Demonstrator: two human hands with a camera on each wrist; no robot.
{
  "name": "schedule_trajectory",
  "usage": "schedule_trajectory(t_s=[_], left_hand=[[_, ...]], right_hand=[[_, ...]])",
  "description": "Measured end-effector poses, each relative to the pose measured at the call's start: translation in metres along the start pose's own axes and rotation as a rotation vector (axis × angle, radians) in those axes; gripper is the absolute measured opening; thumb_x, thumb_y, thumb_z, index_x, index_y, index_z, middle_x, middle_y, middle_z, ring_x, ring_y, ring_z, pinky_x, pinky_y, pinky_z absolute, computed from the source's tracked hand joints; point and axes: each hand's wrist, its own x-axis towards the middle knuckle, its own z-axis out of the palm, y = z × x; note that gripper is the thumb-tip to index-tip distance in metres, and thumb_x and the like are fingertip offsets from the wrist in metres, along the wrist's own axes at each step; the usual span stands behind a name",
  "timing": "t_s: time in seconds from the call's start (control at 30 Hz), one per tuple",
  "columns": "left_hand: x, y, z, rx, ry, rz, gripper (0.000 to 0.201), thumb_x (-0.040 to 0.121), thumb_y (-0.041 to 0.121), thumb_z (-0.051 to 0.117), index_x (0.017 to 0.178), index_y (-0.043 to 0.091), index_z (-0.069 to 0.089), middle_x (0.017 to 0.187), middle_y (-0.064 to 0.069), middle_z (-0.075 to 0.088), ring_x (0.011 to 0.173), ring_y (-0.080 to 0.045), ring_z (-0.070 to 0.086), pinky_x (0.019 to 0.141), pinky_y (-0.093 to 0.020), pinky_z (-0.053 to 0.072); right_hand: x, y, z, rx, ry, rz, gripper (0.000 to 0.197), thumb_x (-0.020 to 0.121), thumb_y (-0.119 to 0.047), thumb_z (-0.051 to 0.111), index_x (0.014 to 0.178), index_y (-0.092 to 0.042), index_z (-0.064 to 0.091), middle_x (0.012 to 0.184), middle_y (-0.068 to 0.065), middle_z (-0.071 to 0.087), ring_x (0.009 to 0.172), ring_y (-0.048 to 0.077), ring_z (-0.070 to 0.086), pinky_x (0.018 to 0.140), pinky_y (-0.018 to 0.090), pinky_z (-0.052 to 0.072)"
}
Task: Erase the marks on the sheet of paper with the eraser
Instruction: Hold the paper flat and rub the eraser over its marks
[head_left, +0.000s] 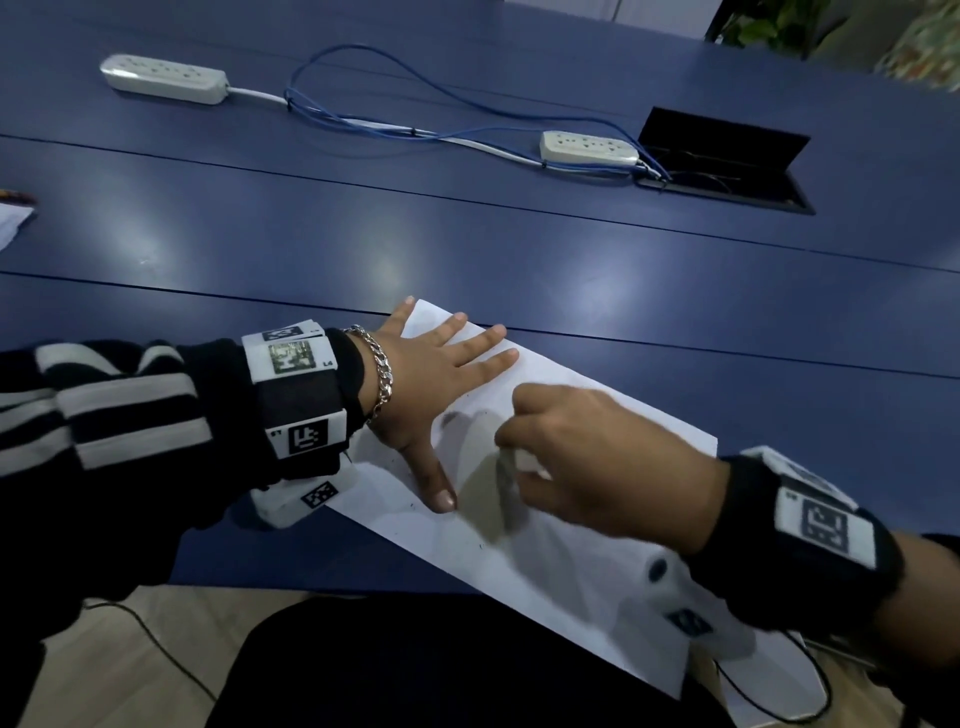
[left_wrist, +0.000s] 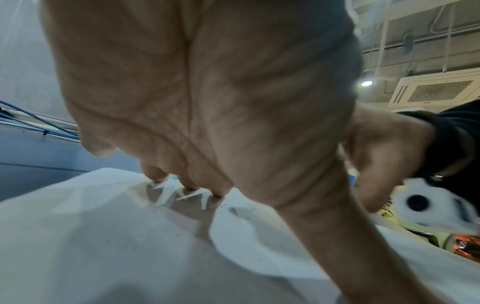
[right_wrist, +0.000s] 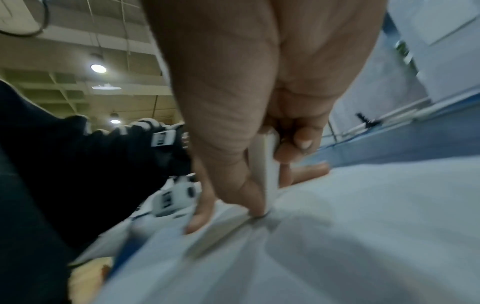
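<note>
A white sheet of paper (head_left: 597, 426) lies slanted on the blue table (head_left: 467, 249), its near corner hanging over the table's front edge. My left hand (head_left: 441, 374) presses flat on the sheet's far left part, fingers spread and straight. My right hand (head_left: 587, 462) pinches a white eraser (head_left: 530, 460) between thumb and fingers, and the eraser's lower end touches the paper (right_wrist: 363, 216) just right of my left thumb. The eraser (right_wrist: 267, 164) stands nearly upright in the right wrist view. Faint grey marks (head_left: 457, 418) and dark eraser crumbs (left_wrist: 233, 209) show between the two hands.
Two white power strips (head_left: 163, 78) (head_left: 589, 148) with blue and white cables (head_left: 395, 124) lie at the back of the table. An open black cable hatch (head_left: 727, 166) sits at the back right. Another paper's corner (head_left: 10, 223) shows at the left edge.
</note>
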Motion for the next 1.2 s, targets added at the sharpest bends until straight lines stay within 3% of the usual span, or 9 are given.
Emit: schedule_trajectory(t_s=[0.13, 0.2, 0.3, 0.47, 0.6, 0.73, 0.87, 1.07, 1.2], left_hand=[[0.000, 0.000, -0.001, 0.008, -0.001, 0.000, 0.162, 0.048, 0.099, 0.068, 0.155, 0.038, -0.037, 0.165, 0.013, -0.040, 0.159, -0.028, -0.022, 0.120, -0.073, -0.009], [0.000, 0.000, -0.001, -0.001, -0.001, -0.005, 0.163, 0.048, 0.099, 0.069, 0.155, 0.039, -0.037, 0.165, 0.014, -0.040, 0.159, -0.029, -0.023, 0.120, -0.073, -0.010], [0.000, 0.000, -0.001, 0.008, -0.001, -0.008, 0.163, 0.048, 0.099, 0.070, 0.155, 0.037, -0.037, 0.165, 0.012, -0.041, 0.159, -0.031, -0.023, 0.120, -0.074, -0.009], [-0.001, 0.001, -0.001, 0.004, 0.012, -0.007, 0.163, 0.048, 0.098, 0.070, 0.156, 0.038, -0.036, 0.166, 0.014, -0.039, 0.160, -0.030, -0.021, 0.121, -0.072, -0.011], [0.000, 0.002, -0.001, 0.013, 0.004, -0.011, 0.164, 0.047, 0.099, 0.069, 0.155, 0.037, -0.037, 0.166, 0.012, -0.040, 0.159, -0.031, -0.022, 0.120, -0.072, -0.010], [0.001, 0.000, 0.000, 0.005, 0.010, -0.006, 0.163, 0.046, 0.099, 0.069, 0.155, 0.039, -0.036, 0.166, 0.014, -0.039, 0.159, -0.030, -0.023, 0.121, -0.071, -0.012], [0.002, -0.006, 0.000, -0.013, 0.025, 0.023, 0.159, 0.050, 0.098, 0.070, 0.156, 0.040, -0.035, 0.165, 0.014, -0.040, 0.158, -0.030, -0.025, 0.122, -0.068, -0.015], [-0.004, -0.023, -0.005, -0.077, 0.156, 0.076, 0.142, 0.067, 0.092, 0.066, 0.160, 0.040, -0.027, 0.166, 0.007, -0.039, 0.158, -0.032, -0.026, 0.125, -0.057, -0.013], [-0.009, -0.012, 0.003, -0.077, 0.071, 0.106, 0.144, 0.063, 0.096, 0.063, 0.161, 0.039, -0.026, 0.165, 0.010, -0.041, 0.156, -0.025, -0.031, 0.127, -0.055, -0.015]], right_hand=[[0.011, 0.028, -0.013, -0.033, 0.107, 0.173, 0.016, 0.084, -0.033, 0.061, 0.087, -0.017, 0.063, 0.085, -0.004, 0.043, 0.081, 0.026, 0.055, 0.067, 0.038, 0.045], [0.007, 0.018, -0.006, -0.054, 0.134, 0.116, 0.013, 0.084, -0.028, 0.059, 0.085, -0.015, 0.062, 0.086, -0.001, 0.046, 0.079, 0.027, 0.055, 0.066, 0.038, 0.044], [-0.004, -0.002, 0.003, -0.026, 0.003, -0.029, 0.014, 0.084, -0.029, 0.058, 0.089, -0.018, 0.064, 0.087, -0.002, 0.049, 0.079, 0.023, 0.054, 0.068, 0.036, 0.046], [0.006, 0.023, -0.012, -0.034, 0.114, 0.123, 0.014, 0.083, -0.030, 0.059, 0.087, -0.018, 0.063, 0.085, -0.005, 0.043, 0.082, 0.025, 0.055, 0.067, 0.035, 0.043], [-0.005, -0.005, 0.005, -0.026, 0.016, -0.021, 0.016, 0.083, -0.029, 0.058, 0.092, -0.018, 0.065, 0.088, -0.002, 0.050, 0.080, 0.023, 0.055, 0.068, 0.034, 0.045], [0.012, 0.028, -0.009, -0.002, 0.103, 0.119, 0.021, 0.082, -0.034, 0.064, 0.099, -0.022, 0.069, 0.087, -0.007, 0.043, 0.085, 0.023, 0.056, 0.069, 0.032, 0.040], [0.007, 0.057, -0.016, 0.010, 0.217, 0.310, 0.032, 0.082, -0.039, 0.067, 0.112, -0.027, 0.070, 0.092, -0.008, 0.057, 0.091, 0.016, 0.055, 0.074, 0.028, 0.040], [-0.016, 0.047, 0.001, 0.060, 0.153, 0.333, 0.032, 0.084, -0.043, 0.065, 0.112, -0.028, 0.069, 0.099, -0.008, 0.065, 0.096, 0.017, 0.060, 0.084, 0.037, 0.051], [-0.012, 0.047, -0.004, 0.043, 0.182, 0.318, 0.031, 0.083, -0.043, 0.066, 0.111, -0.029, 0.069, 0.094, -0.011, 0.060, 0.095, 0.016, 0.059, 0.084, 0.036, 0.050]])
